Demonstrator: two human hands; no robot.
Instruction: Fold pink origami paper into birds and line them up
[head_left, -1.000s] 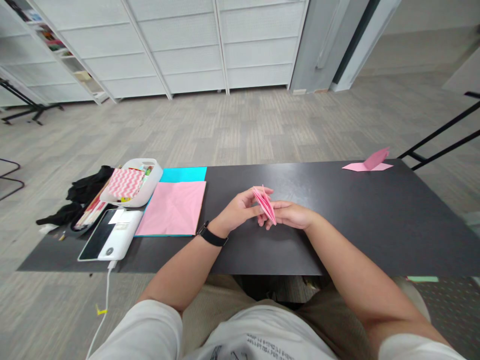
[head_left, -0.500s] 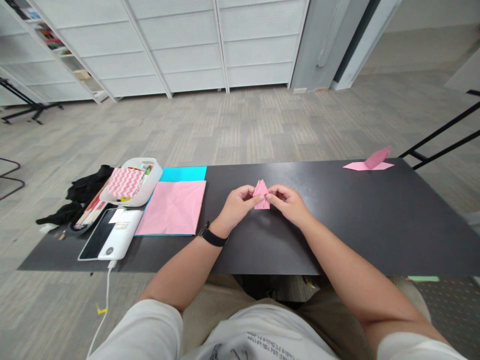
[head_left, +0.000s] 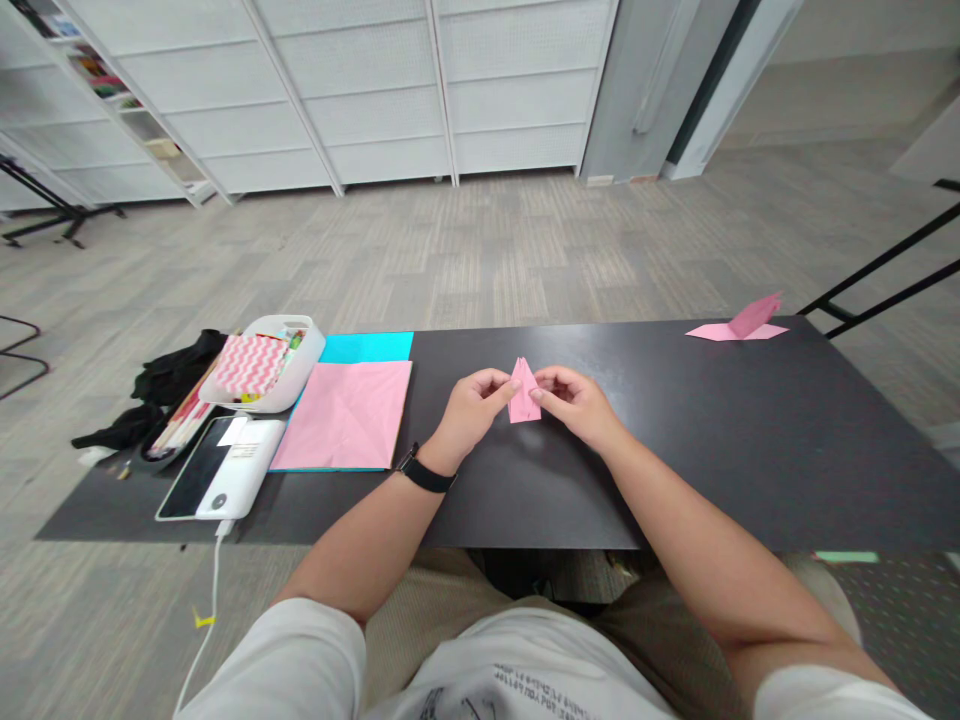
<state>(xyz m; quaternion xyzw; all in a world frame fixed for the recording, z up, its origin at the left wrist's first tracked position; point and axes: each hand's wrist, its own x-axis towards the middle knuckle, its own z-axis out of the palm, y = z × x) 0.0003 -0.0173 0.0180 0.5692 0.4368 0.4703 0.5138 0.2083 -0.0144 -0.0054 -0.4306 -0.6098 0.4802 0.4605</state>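
Note:
Between my two hands is a small piece of folded pink paper, pointed at the top and straight along its lower edge. My left hand pinches its left side, thumb in front and fingers curled behind. On the right side, my right hand grips it the same way, with the thumb near the middle of the paper. The paper is held just above the dark table. Some of the folds and the fingertips behind the paper are hidden.
Left of my hands lie pink paper sheets over blue ones. Beyond them are a white basket, a white power bank with a cable, a phone and black cloth. A pink folded-paper figure stands far right.
My left thumb has shifted slightly up the folded paper, uncovering more of its lower left. The paper has tilted a little. My right hand stays nearly in place.

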